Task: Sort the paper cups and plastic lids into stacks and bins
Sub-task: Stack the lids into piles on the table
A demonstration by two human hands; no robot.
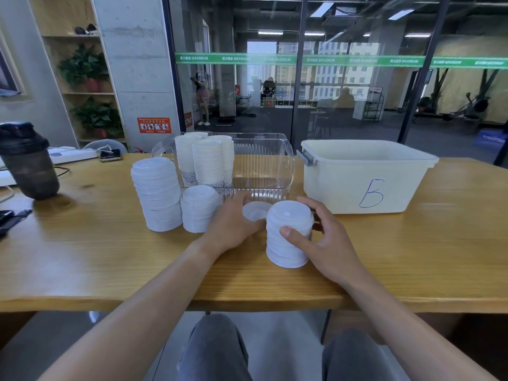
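Note:
Three stacks of white plastic lids stand on the wooden table: a tall stack at the left, a shorter stack beside it, and a near stack. My right hand grips the near stack, thumb on its front and fingers behind. My left hand lies just left of it, fingers on a single lid flat on the table. Stacks of paper cups stand in the left part of a clear bin.
A white bin marked B stands at the right, nothing showing inside. A dark shaker bottle sits at the far left, with a phone, a power strip and cables behind. The table's front edge runs above my knees.

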